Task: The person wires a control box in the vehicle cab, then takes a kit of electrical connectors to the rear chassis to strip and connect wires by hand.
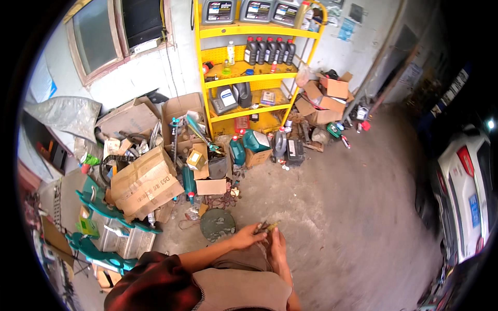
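Left hand point(248, 237) and right hand point(278, 245) fingertips grasping small yellowish-green object point(270, 227), blurred; right edge of dark-green disc point(217, 224) nearby

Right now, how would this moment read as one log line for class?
left hand: holding small blurred item | right hand: at same item | ahead: yellow shelf | left: cardboard box

Oil bottles point(270, 52), yellow shelves point(251, 79) and a white car point(460, 228) suggest a garage.
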Action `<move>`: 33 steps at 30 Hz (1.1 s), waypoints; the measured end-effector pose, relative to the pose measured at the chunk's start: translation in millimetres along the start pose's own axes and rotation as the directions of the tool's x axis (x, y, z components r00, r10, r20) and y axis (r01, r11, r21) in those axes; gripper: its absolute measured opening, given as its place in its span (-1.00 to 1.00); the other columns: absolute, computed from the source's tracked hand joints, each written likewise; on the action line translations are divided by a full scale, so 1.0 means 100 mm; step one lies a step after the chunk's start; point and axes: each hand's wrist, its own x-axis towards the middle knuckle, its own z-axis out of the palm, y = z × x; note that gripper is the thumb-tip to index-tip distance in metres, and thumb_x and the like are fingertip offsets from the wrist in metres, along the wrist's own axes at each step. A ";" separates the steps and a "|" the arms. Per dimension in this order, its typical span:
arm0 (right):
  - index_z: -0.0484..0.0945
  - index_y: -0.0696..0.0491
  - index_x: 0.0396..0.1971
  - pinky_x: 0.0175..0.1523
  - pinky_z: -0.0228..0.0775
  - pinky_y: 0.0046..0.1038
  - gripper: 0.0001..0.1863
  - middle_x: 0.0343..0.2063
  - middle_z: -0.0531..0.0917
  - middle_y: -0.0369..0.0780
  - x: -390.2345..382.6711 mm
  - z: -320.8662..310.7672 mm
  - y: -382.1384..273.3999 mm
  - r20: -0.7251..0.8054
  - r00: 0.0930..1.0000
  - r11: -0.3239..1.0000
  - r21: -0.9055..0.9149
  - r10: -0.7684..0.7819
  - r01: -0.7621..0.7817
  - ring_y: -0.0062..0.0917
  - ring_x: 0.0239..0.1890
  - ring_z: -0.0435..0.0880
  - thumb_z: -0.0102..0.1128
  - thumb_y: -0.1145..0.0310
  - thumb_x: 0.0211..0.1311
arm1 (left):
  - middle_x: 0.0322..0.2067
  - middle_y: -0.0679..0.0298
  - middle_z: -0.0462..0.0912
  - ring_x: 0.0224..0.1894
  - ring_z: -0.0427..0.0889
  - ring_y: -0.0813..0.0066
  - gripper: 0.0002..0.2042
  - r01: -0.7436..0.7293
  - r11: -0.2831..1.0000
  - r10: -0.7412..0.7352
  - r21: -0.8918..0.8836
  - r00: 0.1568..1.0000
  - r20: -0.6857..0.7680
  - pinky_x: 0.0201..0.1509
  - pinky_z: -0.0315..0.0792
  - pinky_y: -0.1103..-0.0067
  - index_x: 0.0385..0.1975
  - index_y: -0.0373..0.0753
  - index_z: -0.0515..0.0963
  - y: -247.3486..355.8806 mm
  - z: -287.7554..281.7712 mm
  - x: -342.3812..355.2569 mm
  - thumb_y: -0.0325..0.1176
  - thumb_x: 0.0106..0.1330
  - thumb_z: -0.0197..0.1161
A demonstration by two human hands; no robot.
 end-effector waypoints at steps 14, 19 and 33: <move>0.45 0.25 0.05 -0.12 0.52 -0.39 -0.40 -0.23 0.69 -0.07 3.84 -0.36 -1.55 0.046 0.983 0.886 -0.443 0.176 -0.138 -0.38 -0.19 0.68 -0.16 -0.06 0.47 | -0.38 0.28 0.54 -0.34 0.61 0.41 -0.70 -0.100 0.758 -0.211 -0.644 0.897 -0.388 -0.25 0.53 0.45 -0.02 -0.19 0.33 0.89 -2.43 3.53 -0.28 0.36 0.23; 0.50 0.24 -0.05 -0.30 0.54 -0.39 -0.43 -0.35 0.70 -0.07 4.61 -1.22 -2.07 -0.389 0.910 0.858 -0.411 0.141 -0.309 -0.37 -0.37 0.70 -0.12 -0.05 0.43 | -0.44 0.30 0.50 -0.43 0.57 0.45 -0.86 -0.332 0.810 -0.021 -0.482 0.806 -0.591 -0.39 0.46 0.53 -0.21 -0.21 0.42 2.03 -3.64 5.19 -0.30 0.41 0.14; 0.56 0.24 -0.13 -0.42 0.48 -0.44 -0.50 -0.44 0.71 -0.10 5.85 -1.51 -2.27 -0.392 0.902 0.712 -0.580 0.182 -0.396 -0.45 -0.50 0.67 -0.07 0.04 0.41 | -0.28 0.02 0.48 -0.39 0.50 0.16 -0.74 -0.490 0.726 -0.276 -0.483 0.435 -0.857 -0.29 0.46 0.24 0.00 -0.36 0.41 2.73 -6.33 8.35 -0.40 0.39 0.05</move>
